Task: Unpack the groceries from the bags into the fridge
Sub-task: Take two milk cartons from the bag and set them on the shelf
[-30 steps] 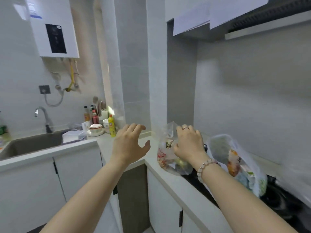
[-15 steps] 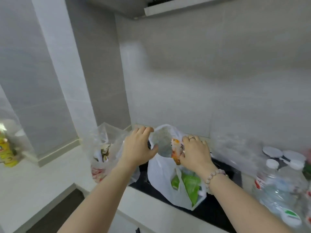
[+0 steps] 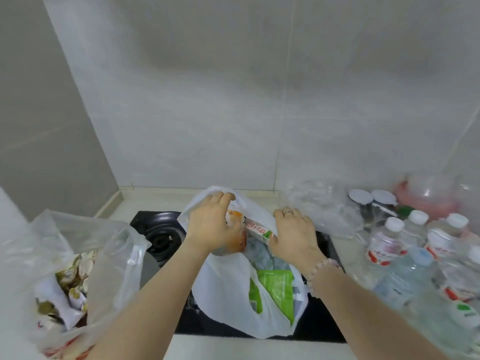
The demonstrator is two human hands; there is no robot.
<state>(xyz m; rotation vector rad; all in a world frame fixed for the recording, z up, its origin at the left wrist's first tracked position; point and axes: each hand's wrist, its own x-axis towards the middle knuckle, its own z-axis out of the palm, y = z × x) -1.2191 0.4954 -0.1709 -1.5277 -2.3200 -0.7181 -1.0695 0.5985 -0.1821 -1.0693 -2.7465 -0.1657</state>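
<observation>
the step in hand looked like the very start of unpacking: both hands were at the mouth of the white bag [image 3: 228, 294], which sat on the black stovetop [image 3: 155, 229] in the middle of the counter, and nothing was out yet. the left hand [image 3: 211, 224] was curled over the bag's far rim with its fingers bent around the plastic and an orange packet [image 3: 237, 229] under the palm; whether it pinched the packet or only the bag could not be told. the right hand [image 3: 293, 235] lay fingers together on the near-right rim, pressed against a white carton with red print [image 3: 259, 228]. the next move seemed to call for spreading the mouth wider and lifting one item clear. the bag was thin, soft and slumped, with a green packet [image 3: 275, 284] showing through its side. a clear bag [image 3: 78, 268] of food stood to the left, water bottles [image 3: 394, 242] to the right; no fridge was in view.
</observation>
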